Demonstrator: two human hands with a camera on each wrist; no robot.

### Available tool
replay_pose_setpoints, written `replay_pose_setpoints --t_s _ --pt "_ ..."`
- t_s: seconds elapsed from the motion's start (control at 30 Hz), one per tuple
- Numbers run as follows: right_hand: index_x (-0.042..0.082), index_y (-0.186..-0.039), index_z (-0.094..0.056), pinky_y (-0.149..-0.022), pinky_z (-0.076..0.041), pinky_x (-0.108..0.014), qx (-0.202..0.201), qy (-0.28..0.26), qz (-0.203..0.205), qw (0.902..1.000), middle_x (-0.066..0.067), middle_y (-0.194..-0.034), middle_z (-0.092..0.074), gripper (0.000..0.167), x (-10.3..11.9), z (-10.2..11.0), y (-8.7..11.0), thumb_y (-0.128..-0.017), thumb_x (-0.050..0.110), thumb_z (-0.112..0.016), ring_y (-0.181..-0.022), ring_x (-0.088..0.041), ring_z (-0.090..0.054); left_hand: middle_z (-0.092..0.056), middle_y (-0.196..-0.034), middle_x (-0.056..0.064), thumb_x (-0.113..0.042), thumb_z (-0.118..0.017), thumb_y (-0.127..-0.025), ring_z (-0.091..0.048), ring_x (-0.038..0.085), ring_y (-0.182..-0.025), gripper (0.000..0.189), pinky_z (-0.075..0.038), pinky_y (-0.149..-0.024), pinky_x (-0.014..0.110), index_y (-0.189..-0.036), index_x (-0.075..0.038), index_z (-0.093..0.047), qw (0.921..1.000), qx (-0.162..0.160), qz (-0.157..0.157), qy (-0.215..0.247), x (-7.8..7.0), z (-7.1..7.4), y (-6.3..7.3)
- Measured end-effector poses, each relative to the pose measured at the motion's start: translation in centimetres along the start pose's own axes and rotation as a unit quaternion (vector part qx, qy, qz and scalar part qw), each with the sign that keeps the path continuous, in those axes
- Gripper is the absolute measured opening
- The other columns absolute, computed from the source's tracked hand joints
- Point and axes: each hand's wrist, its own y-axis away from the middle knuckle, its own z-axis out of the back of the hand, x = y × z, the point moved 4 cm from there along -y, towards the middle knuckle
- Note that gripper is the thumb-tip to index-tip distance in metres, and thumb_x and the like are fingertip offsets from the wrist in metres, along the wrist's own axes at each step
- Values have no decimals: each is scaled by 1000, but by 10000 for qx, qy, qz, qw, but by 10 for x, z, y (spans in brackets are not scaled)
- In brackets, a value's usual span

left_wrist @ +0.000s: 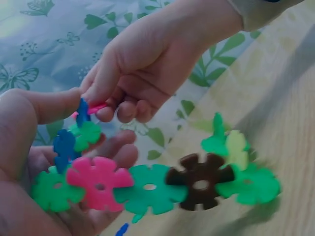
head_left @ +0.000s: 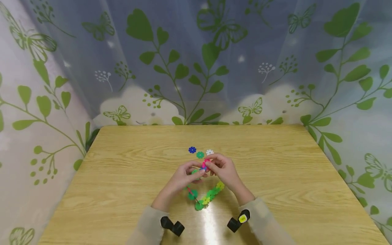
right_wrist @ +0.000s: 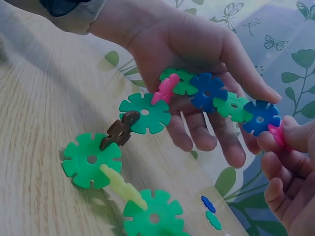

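While left hand (head_left: 186, 174) pinches blue snowflake disc (right_wrist: 253, 120), presumably steadying chain (right_wrist: 137, 118), right hand (head_left: 225, 169) pinches pink snowflake disc (right_wrist: 276, 133) against blue rim, seemingly aligning slots; chain hangs below hands, toward six o'clock.

One tabletop (head_left: 122, 190) carries three loose discs just below the middle of the head frame: one blue disc (head_left: 192, 149), one teal disc (head_left: 200, 155) and one white disc (head_left: 209, 152). One chain (right_wrist: 92, 172) spans the right wrist frame, with eleven links countable: four green links (right_wrist: 81, 169), one teal link (right_wrist: 134, 112), two blue links (right_wrist: 208, 88), two pink links (right_wrist: 165, 91), one brown link (right_wrist: 118, 132) and one pale yellow link (right_wrist: 123, 187). Its remaining links, at the lower middle of the head frame, overlap too much to count. Two sleeves (head_left: 150, 224) and two black wrist devices (head_left: 234, 224) show at the bottom.
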Motion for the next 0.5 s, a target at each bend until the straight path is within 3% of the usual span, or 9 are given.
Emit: replay_pose_setpoints --t_s 0.23,0.5 --pt "-10 -105 -60 -49 -49 -26 240 -53 144 9996 -28 -71 -59 17 -3 -8 0 -90 -2 -58 -59 -45 -50 -64 -102 12 -31 -65 -89 -60 39 -92 38 -52 -79 55 -119 -9 -57 9961 70 -68 -877 -4 5 0" --pt "-7 -110 -60 -48 -47 -28 478 26 113 9988 -17 -69 -59 19 -5 -12 1 -94 1 -53 -60 -45 -50 -64 -99 10 -31 -67 -87 -60 43 -87 36 -54 -73 53 -115 -10 -59 9951 -152 -225 -948 -4 7 3"
